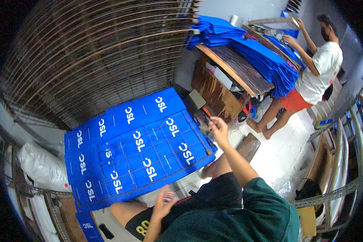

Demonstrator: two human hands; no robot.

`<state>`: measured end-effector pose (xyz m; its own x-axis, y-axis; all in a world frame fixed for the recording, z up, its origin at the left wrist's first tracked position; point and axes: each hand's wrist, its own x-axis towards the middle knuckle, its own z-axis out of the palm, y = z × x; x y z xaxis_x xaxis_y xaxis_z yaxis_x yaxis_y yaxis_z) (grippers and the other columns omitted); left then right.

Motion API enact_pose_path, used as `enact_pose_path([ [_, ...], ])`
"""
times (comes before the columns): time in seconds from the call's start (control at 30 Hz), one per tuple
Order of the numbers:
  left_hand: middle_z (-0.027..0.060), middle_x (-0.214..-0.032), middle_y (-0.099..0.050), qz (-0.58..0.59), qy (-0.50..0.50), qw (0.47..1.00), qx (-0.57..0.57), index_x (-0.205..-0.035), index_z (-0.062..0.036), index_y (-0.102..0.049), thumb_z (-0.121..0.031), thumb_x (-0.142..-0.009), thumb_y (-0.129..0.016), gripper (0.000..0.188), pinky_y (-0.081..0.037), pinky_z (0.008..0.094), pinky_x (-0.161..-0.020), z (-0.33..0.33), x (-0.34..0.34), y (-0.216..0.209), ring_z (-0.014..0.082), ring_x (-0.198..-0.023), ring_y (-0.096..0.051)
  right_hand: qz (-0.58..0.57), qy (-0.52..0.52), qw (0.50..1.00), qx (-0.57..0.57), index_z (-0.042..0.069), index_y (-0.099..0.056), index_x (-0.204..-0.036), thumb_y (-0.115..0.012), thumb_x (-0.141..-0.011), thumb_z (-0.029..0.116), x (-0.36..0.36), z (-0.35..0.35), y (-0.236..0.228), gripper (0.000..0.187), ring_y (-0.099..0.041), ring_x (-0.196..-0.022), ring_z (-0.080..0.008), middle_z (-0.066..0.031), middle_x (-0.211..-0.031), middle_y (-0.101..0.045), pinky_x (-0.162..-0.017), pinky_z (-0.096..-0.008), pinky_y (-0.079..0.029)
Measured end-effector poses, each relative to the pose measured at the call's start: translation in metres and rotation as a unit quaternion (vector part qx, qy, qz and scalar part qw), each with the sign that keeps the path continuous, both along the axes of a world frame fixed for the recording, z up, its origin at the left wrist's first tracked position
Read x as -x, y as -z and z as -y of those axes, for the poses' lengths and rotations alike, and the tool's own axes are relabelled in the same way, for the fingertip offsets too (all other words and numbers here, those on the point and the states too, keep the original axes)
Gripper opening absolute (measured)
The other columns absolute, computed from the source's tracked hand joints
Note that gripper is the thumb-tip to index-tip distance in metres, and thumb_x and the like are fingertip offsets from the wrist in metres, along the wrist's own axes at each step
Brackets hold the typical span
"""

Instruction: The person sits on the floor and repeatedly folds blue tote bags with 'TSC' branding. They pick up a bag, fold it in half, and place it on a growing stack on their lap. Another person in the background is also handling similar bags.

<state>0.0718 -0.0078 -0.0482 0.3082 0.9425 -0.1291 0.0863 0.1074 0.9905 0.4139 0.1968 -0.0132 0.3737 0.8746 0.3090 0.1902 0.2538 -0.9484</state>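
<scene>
My right hand is raised past the right edge of the blue sheets, its fingers closed at the end of an orange-handled tool with a flat grey blade. Near the front edge of the sheets, above my knee, is my left hand; its fingers look bent but blurred, and a small pale patch there is unclear. Blue sheets with white print lie side by side in front of me. A thin wire rack rests over the sheets on the right side.
A tall stack of wire racks rises behind the sheets. At the far right a person in a white shirt works at a table piled with blue sheets. A plastic-wrapped bundle stands left; a wooden bench is beside me.
</scene>
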Motion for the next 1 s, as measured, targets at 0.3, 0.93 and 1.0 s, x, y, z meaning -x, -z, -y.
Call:
enact_pose_path([
  [0.3,0.012,-0.091,-0.061,-0.142,0.088,0.976,0.139,-0.125,-0.0047,-0.042,-0.031,-0.075,-0.07,0.063,-0.048,0.0297,-0.068,-0.005,-0.02,0.074,0.0188,-0.077,-0.06,-0.051,0.145,0.983,-0.102,0.004,-0.057,-0.102,-0.062,-0.08,0.012,-0.162,-0.003,-0.132,0.024,-0.056,-0.065,-0.0086,-0.0019,-0.08,-0.059,-0.054,-0.0212,-0.042],
  [0.93,0.0135,-0.088,-0.059,-0.202,0.01,0.972,0.121,-0.12,0.0004,-0.043,-0.026,-0.076,-0.07,0.058,-0.048,0.0299,-0.068,0.012,-0.011,0.1,0.0186,-0.076,-0.059,-0.153,0.355,0.922,-0.029,0.009,-0.043,-0.125,-0.066,-0.075,0.011,-0.37,-0.129,-0.233,0.055,-0.063,-0.07,-0.022,-0.0184,-0.104,-0.057,-0.059,-0.0276,-0.055],
  [1.0,0.0135,-0.089,-0.059,-0.212,0.023,0.971,0.113,-0.12,0.0003,-0.043,-0.027,-0.076,-0.07,0.058,-0.048,0.0299,-0.067,0.004,-0.019,0.097,0.0188,-0.075,-0.06,-0.102,0.384,0.917,-0.03,0.011,-0.057,-0.115,-0.067,-0.074,0.016,-0.408,-0.14,-0.229,0.043,-0.064,-0.071,-0.0183,-0.015,-0.099,-0.061,-0.059,-0.0259,-0.054],
])
